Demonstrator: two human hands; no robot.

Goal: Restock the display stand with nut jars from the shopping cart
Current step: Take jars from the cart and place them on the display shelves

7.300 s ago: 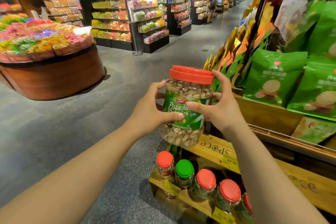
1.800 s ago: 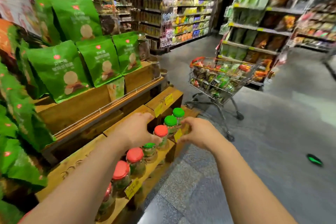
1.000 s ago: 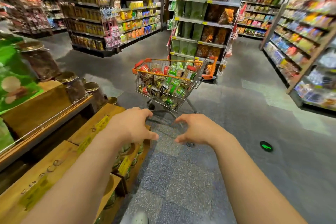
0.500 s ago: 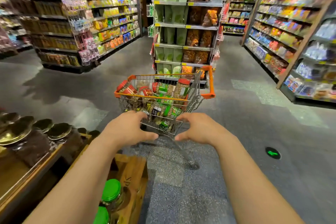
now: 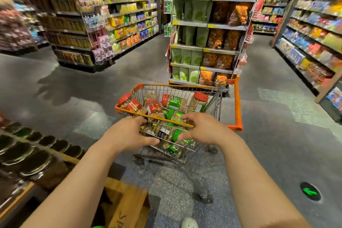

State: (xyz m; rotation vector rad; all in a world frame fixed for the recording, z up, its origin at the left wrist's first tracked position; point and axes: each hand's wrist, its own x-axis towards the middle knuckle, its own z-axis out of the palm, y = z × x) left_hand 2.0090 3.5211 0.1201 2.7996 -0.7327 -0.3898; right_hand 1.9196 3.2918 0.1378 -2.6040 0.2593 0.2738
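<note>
We reach with 2 empty hands, left hand [image 5: 129, 133] and right hand [image 5: 204, 127], fingers loosely spread, toward the shopping cart [image 5: 237, 105]; nut jars [image 5: 199, 102] lie just ahead, mostly tipped over.

A tall shelf unit [image 5: 209, 29] of green and orange snack bags stands far, in the middle. Long shelves of packaged goods [image 5: 314, 29] run along the right and far left [image 5: 103, 22]. A green arrow marker [image 5: 310, 191] lies on the grey floor [image 5: 277, 153], near right. Dark-lidded jars [image 5: 24, 153] sit near left.
</note>
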